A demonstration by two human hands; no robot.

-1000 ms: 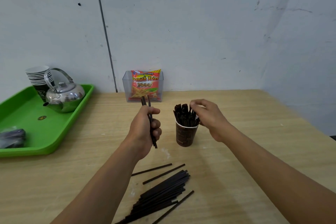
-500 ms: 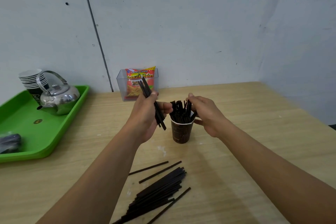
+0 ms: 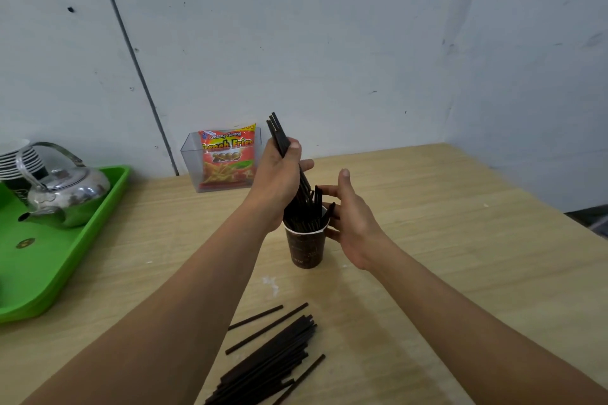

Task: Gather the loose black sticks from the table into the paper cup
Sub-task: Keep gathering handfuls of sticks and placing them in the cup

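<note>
Left grip (image 3: 279, 174), a bare hand, has fingers and thumb curled tight round a bundle (image 3: 279, 135) of black sticks, held above the cup (image 3: 306, 248). Bundle is tilted: top ends poke out above the thumb and lean away to the left, lower ends are down in the cup mouth among the sticks (image 3: 309, 214) standing there. Right grip (image 3: 353, 223), also a bare hand, sits just right of the cup at rim height and holds nothing. Its thumb is up and its fingers are loosely bent round the far right side of the rim, fingertips (image 3: 330, 190) at the tops of the standing sticks. Cannot tell if they touch sticks or cup. Cup is dark brown with a white rim, upright on the wooden surface (image 3: 460, 240), about mid-surface. Pile (image 3: 273, 362) of loose black sticks lies flat on the surface near the front edge, between the two forearms, well apart from the cup. Most are packed side by side on a diagonal, with a few strays beside them. Green tray (image 3: 82, 250) at the left of the surface carries a metal kettle (image 3: 69, 194), with a cup stack (image 3: 14, 158) behind it. Clear box (image 3: 190, 161) by the wall holds a red snack bag (image 3: 227, 158). Grey wall (image 3: 362, 59) behind
</note>
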